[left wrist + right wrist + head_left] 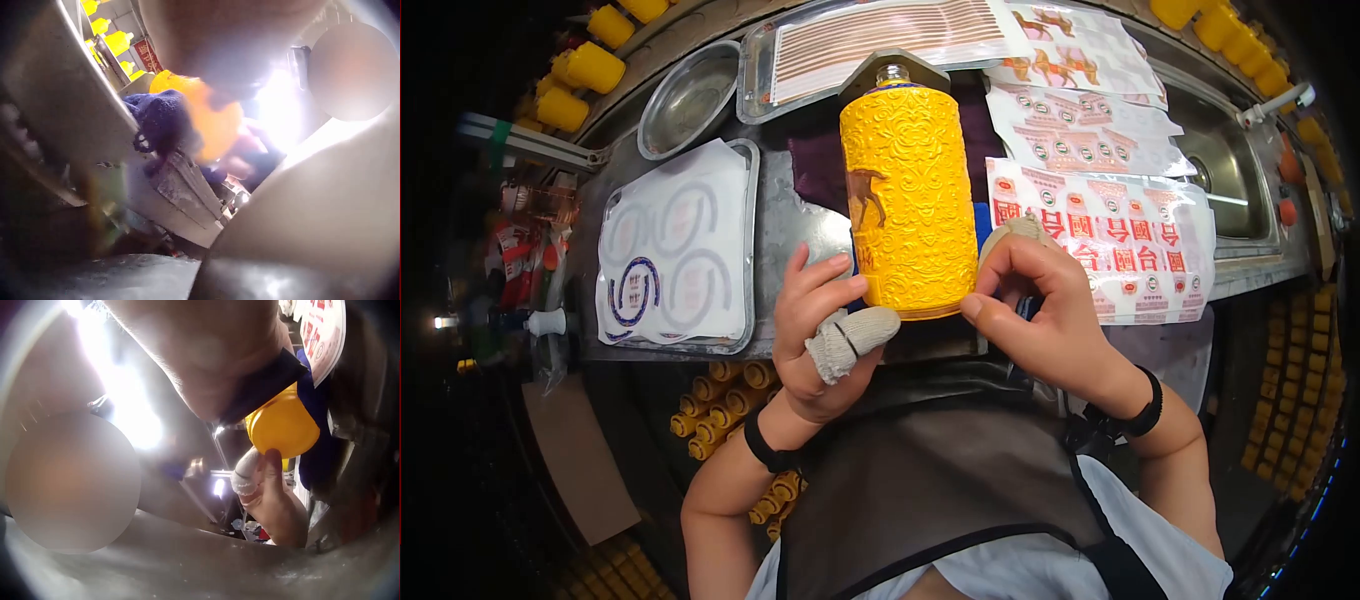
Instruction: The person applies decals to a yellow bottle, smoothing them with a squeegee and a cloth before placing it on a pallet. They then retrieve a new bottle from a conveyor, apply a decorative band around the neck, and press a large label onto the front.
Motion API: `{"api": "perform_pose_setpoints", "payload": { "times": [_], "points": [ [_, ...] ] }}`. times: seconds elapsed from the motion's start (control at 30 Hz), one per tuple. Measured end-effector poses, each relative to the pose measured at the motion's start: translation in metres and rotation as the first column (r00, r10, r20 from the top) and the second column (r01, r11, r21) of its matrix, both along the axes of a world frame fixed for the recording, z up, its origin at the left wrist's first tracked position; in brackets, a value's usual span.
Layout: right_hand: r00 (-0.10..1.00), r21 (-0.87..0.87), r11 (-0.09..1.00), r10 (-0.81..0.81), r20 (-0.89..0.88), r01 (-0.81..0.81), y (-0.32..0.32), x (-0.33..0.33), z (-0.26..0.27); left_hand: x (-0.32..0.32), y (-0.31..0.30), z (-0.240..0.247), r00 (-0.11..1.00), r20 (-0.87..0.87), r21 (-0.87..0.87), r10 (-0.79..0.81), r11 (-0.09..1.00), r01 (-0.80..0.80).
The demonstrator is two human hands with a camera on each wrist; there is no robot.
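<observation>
A yellow embossed bottle (908,200) with a brown animal figure on its side lies with its neck pointing away. My left hand (815,330) holds the base end, fingertips along the left side. One of its fingers wears a white knitted cot (855,340). In the right wrist view, a bare digit of the left hand (275,500) presses on the round base. At the lower right, my right hand (1045,305) is curled, thumb tip and forefinger close together at the bottle's edge. Under its palm shows a dark blue flat piece (265,387); another finger wears a cot (1025,228).
Sheets of printed red decals (1150,290) lie at the right, by a sink (1230,185). On the left is a tray (750,250) of ring decals, with a metal bowl (685,105) behind. Yellow bottles (725,415) stand below the bench; a striped decal sheet (890,40) lies behind.
</observation>
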State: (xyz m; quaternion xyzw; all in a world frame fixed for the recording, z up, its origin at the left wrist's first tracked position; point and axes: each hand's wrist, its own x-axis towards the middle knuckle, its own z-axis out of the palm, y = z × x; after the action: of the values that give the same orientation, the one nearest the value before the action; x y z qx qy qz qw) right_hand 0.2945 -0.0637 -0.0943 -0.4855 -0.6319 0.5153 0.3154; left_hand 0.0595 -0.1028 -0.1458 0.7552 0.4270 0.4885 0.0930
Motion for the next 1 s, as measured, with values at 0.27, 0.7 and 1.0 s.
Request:
{"api": "perform_pose_setpoints", "payload": {
  "times": [0.27,0.7,1.0],
  "points": [
    [0.991,0.398,0.916,-0.008,0.13,-0.045,0.001,-0.018,-0.012,0.0,0.001,-0.002,0.995,-0.096,0.061,-0.014,0.998,0.02],
    [0.998,0.178,0.982,0.063,0.021,-0.066,0.003,-0.009,-0.01,0.003,0.005,0.011,0.979,-0.2,0.097,-0.027,0.994,0.048],
    [0.99,0.057,0.991,0.124,-0.069,-0.121,0.007,0.0,-0.01,0.01,0.012,0.016,0.962,-0.271,0.17,-0.018,0.983,0.066]
  ]
}}
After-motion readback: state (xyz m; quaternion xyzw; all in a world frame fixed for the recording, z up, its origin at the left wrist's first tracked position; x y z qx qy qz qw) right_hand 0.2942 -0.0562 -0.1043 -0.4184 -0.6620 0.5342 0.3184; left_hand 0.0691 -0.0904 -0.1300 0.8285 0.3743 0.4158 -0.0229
